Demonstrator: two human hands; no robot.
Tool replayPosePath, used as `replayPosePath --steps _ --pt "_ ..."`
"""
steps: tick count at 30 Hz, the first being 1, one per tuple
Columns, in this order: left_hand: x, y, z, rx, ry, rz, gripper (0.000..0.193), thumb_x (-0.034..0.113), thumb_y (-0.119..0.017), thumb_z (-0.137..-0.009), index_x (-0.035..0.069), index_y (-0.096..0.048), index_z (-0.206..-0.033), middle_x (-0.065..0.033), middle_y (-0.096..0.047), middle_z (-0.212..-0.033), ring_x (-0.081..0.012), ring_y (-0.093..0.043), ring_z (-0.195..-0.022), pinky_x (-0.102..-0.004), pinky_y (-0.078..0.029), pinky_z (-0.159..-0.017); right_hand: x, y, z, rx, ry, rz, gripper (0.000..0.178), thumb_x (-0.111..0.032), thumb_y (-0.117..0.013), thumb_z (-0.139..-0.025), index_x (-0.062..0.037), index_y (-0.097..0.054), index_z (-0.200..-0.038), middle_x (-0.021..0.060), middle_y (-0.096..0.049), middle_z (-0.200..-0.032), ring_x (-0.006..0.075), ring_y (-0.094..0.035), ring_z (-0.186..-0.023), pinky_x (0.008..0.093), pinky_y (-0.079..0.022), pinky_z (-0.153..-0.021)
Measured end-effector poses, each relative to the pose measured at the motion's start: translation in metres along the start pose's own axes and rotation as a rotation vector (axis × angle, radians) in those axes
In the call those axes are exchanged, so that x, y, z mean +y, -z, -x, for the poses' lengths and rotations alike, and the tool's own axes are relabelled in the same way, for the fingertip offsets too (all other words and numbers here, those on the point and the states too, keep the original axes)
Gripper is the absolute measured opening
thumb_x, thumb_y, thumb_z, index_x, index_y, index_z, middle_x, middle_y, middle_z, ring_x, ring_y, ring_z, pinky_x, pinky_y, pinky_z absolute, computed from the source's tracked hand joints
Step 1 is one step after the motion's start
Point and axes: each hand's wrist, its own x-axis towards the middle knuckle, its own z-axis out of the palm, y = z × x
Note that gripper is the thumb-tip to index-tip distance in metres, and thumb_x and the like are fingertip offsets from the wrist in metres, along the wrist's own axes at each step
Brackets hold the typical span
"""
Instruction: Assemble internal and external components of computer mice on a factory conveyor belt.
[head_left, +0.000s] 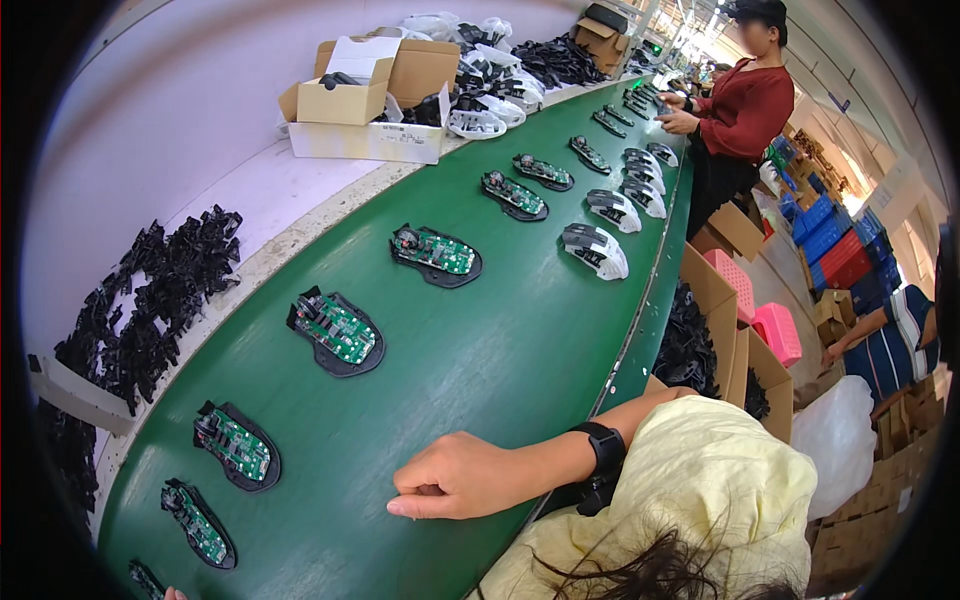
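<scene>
My right hand [452, 478] is curled closed above the green conveyor belt [470, 370], thumb toward me; whatever its fingers may hold is hidden. A dark watch [602, 450] circles that wrist. Of my left hand only a fingertip [175, 593] shows at the lower left edge, beside a partly visible dark part [146, 580]. Open computer mouse bases with green circuit boards run along the belt; the closest full ones are a tilted base [200, 524], a second base [238, 446] and a third base [338, 334]. None of these full ones touches my right hand.
White-and-black mouse shells [595, 250] line the belt's right side. Black plastic parts [150, 300] are heaped on the left ledge, with cartons [366, 140] farther along. Open boxes of black parts [685, 345] stand at right. A person in red [745, 110] works farther up.
</scene>
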Motion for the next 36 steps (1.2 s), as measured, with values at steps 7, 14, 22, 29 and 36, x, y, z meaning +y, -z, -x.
replayPosePath --steps 7,14,22,29,36 --pt "-0.003 0.003 -0.007 -0.035 -0.013 -0.022 0.01 0.013 -0.051 -0.092 0.004 -0.052 -0.088 0.0005 -0.042 -0.074 -0.0098 -0.04 -0.063 -0.0248 -0.036 -0.061 -0.001 0.001 -0.004 0.008 0.001 0.034 0.038 -0.03 -0.059 -0.088 -0.0053 -0.05 -0.061 0.0072 -0.054 -0.054 0.0256 -0.051 -0.048 0.0382 -0.038 -0.048" --pt "-0.006 0.009 -0.007 0.01 0.024 0.003 0.011 0.014 -0.052 -0.092 0.003 -0.054 -0.093 -0.0008 -0.046 -0.077 -0.0103 -0.041 -0.064 -0.0247 -0.037 -0.062 -0.004 -0.004 -0.004 0.001 0.009 0.021 0.037 -0.03 -0.059 -0.088 -0.0054 -0.05 -0.061 0.0069 -0.054 -0.054 0.0254 -0.051 -0.049 0.038 -0.038 -0.048" --pt "-0.023 0.022 -0.014 -0.056 -0.125 -0.073 0.015 0.015 -0.053 -0.093 0.001 -0.056 -0.097 -0.0036 -0.05 -0.077 -0.0114 -0.044 -0.066 -0.0249 -0.038 -0.06 0.0 -0.011 -0.003 0.031 0.06 0.021 0.04 -0.029 -0.058 -0.091 -0.0067 -0.046 -0.061 0.0012 -0.048 -0.052 0.0164 -0.044 -0.046 0.0325 -0.034 -0.045" --pt "-0.014 0.018 -0.013 -0.046 -0.023 0.006 0.015 0.014 -0.052 -0.093 0.0 -0.057 -0.097 -0.0044 -0.051 -0.084 -0.0119 -0.045 -0.066 -0.0251 -0.038 -0.06 -0.001 -0.014 -0.004 0.037 0.053 0.036 0.04 -0.029 -0.058 -0.091 -0.0067 -0.046 -0.061 0.0011 -0.048 -0.052 0.0162 -0.044 -0.046 0.0322 -0.034 -0.044" --pt "-0.013 0.018 -0.015 -0.043 -0.051 -0.028 0.012 0.013 -0.052 -0.092 0.001 -0.056 -0.094 -0.0035 -0.05 -0.077 -0.0107 -0.043 -0.063 -0.0237 -0.037 -0.059 -0.005 -0.013 -0.007 0.008 0.005 0.007 0.038 -0.03 -0.058 -0.089 -0.005 -0.051 -0.061 0.0068 -0.053 -0.053 0.0245 -0.051 -0.048 0.0375 -0.038 -0.048"
